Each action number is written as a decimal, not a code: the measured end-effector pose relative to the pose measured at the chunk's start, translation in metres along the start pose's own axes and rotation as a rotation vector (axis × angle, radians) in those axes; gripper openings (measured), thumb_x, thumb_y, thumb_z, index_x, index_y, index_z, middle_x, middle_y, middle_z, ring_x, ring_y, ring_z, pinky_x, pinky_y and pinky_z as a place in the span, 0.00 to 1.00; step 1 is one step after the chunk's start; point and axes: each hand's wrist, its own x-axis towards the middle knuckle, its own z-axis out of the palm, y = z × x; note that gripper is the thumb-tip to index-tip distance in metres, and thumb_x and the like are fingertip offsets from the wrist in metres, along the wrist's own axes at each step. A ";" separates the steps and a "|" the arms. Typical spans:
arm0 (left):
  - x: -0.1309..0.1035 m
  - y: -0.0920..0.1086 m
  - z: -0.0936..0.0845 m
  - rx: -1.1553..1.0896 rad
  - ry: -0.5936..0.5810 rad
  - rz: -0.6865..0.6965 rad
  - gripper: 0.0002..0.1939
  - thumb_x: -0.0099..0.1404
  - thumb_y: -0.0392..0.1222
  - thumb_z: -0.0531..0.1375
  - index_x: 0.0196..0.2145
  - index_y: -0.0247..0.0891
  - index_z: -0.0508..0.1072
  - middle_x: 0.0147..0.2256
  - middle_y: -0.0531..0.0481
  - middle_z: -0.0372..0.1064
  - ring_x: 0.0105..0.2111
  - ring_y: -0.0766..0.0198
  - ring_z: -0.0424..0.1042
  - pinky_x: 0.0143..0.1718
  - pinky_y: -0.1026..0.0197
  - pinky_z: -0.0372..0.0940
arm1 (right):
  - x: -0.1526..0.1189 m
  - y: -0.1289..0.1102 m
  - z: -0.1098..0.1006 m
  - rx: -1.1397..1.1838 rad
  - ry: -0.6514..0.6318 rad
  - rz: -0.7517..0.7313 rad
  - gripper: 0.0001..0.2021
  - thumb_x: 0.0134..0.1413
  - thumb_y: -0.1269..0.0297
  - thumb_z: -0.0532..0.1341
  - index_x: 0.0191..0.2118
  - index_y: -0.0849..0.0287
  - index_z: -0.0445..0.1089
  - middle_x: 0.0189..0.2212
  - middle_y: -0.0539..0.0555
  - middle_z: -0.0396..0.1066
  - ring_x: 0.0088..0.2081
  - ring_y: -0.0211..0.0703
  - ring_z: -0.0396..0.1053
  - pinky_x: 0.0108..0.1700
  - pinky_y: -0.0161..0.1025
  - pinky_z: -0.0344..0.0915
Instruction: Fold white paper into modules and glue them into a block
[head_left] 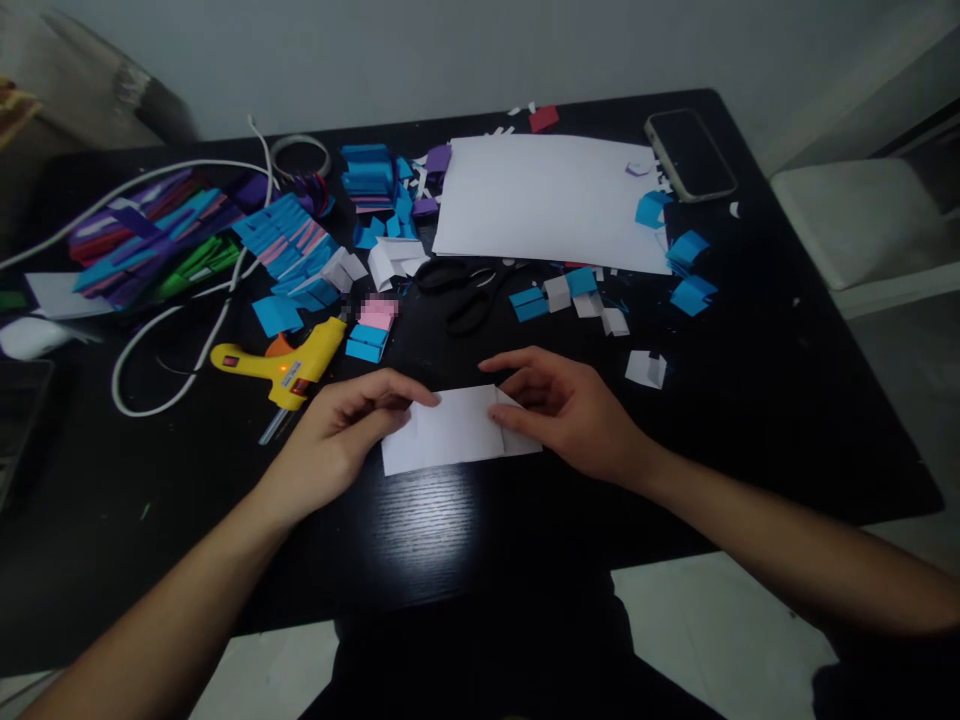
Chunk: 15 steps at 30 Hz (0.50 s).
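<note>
A folded strip of white paper (450,430) lies near the front of the black table, between my two hands. My left hand (349,425) grips its left end, thumb and index finger on the paper. At the right end, my right hand (574,410) pinches a folded flap with the thumb on top and the fingers curled behind. Just beyond the paper are black-handled scissors (472,310). A yellow glue gun (292,370) with a lit orange light rests to the left of my left hand.
A stack of white sheets (555,200) lies at the back, with a phone (690,155) to its right. Small folded blue pieces (690,255) and white scraps are scattered around. Bundled coloured paper strips (150,235), a white cable (120,375) and a tape roll (300,157) occupy the left.
</note>
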 end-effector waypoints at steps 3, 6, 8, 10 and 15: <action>-0.002 0.002 0.006 -0.021 0.040 -0.011 0.11 0.67 0.47 0.64 0.39 0.39 0.82 0.32 0.50 0.76 0.30 0.65 0.69 0.29 0.65 0.61 | -0.001 0.001 0.002 -0.002 -0.019 0.003 0.16 0.55 0.64 0.71 0.50 0.54 0.77 0.36 0.50 0.75 0.38 0.40 0.75 0.41 0.38 0.73; -0.004 0.000 0.013 -0.084 0.091 -0.008 0.11 0.64 0.48 0.68 0.39 0.39 0.80 0.29 0.52 0.74 0.28 0.67 0.69 0.28 0.67 0.62 | -0.001 0.003 0.003 0.018 -0.033 0.001 0.13 0.55 0.64 0.71 0.47 0.55 0.78 0.39 0.51 0.77 0.40 0.41 0.76 0.43 0.39 0.74; -0.005 -0.002 0.016 -0.130 0.125 0.009 0.11 0.63 0.46 0.70 0.40 0.39 0.79 0.29 0.53 0.74 0.29 0.67 0.71 0.30 0.67 0.64 | -0.001 0.004 0.004 0.032 -0.032 0.003 0.12 0.55 0.64 0.71 0.46 0.55 0.78 0.40 0.52 0.78 0.42 0.42 0.76 0.45 0.40 0.74; -0.006 -0.003 0.017 -0.132 0.147 0.020 0.12 0.62 0.46 0.70 0.42 0.40 0.80 0.29 0.53 0.75 0.29 0.67 0.72 0.30 0.67 0.66 | -0.001 0.005 0.005 0.036 -0.028 0.003 0.12 0.55 0.63 0.71 0.46 0.55 0.78 0.40 0.52 0.79 0.42 0.43 0.77 0.45 0.40 0.74; -0.009 -0.005 0.017 0.047 0.211 0.123 0.08 0.63 0.44 0.70 0.41 0.43 0.83 0.35 0.50 0.80 0.33 0.63 0.77 0.32 0.64 0.70 | -0.004 0.002 0.007 -0.010 0.029 -0.060 0.10 0.56 0.62 0.71 0.44 0.52 0.78 0.38 0.51 0.80 0.40 0.42 0.78 0.43 0.41 0.74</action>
